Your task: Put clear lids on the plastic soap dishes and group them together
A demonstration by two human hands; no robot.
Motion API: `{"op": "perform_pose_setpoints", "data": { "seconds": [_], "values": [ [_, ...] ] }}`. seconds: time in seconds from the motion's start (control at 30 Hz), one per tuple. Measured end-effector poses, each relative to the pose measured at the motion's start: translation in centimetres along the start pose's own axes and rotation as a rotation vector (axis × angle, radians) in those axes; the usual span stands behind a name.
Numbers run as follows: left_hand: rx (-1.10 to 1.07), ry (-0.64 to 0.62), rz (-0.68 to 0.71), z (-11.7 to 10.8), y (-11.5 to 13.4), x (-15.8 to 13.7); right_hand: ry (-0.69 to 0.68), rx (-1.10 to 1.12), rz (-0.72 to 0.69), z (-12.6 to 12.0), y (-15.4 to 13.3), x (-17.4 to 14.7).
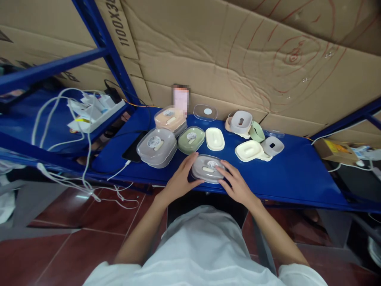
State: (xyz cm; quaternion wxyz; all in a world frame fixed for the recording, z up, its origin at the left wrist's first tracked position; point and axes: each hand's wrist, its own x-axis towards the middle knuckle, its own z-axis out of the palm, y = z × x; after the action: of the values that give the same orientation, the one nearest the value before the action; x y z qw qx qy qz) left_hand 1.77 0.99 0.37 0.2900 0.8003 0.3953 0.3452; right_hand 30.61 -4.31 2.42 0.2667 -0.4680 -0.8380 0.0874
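Observation:
A grey rounded box (202,173) with a clear cover, a round white label and a pale oval tab lies at the front edge of the blue table. My left hand (182,175) grips its left end, thumb along the near side and fingers at the far side. From the right, my right hand (237,184) holds the other end, fingertips on the cover near the label. Just behind are a green box (191,140) with the same sort of label and a cream lid (215,139).
Stacked at left are grey boxes (157,147) and a peach box (169,118). A clear cover (205,112) lies at the back. On the right are another cream lid (249,151) and a grey ring-like part (273,146). White cables (89,159) hang at left. Cardboard (193,51) walls the back.

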Motion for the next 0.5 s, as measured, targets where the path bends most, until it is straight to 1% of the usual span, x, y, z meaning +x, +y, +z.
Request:
{"op": "perform_pose_setpoints", "data": {
  "seconds": [0.13, 0.27, 0.4, 0.5],
  "values": [
    [0.013, 0.008, 0.041, 0.1, -0.4, -0.1, -0.011, -0.097, -0.050, 0.8, -0.5, -0.1],
    [0.010, 0.025, 0.029, 0.1, -0.5, 0.0, 0.021, -0.134, -0.088, 1.4, -0.4, 0.3],
    [0.013, 0.009, 0.028, -0.1, -0.5, 0.0, 0.038, -0.119, -0.087, 1.8, -0.5, 0.2],
    [0.016, -0.002, 0.037, -0.2, -0.5, 0.0, 0.010, -0.047, -0.060, 1.6, -0.4, 0.0]
  ]
}}
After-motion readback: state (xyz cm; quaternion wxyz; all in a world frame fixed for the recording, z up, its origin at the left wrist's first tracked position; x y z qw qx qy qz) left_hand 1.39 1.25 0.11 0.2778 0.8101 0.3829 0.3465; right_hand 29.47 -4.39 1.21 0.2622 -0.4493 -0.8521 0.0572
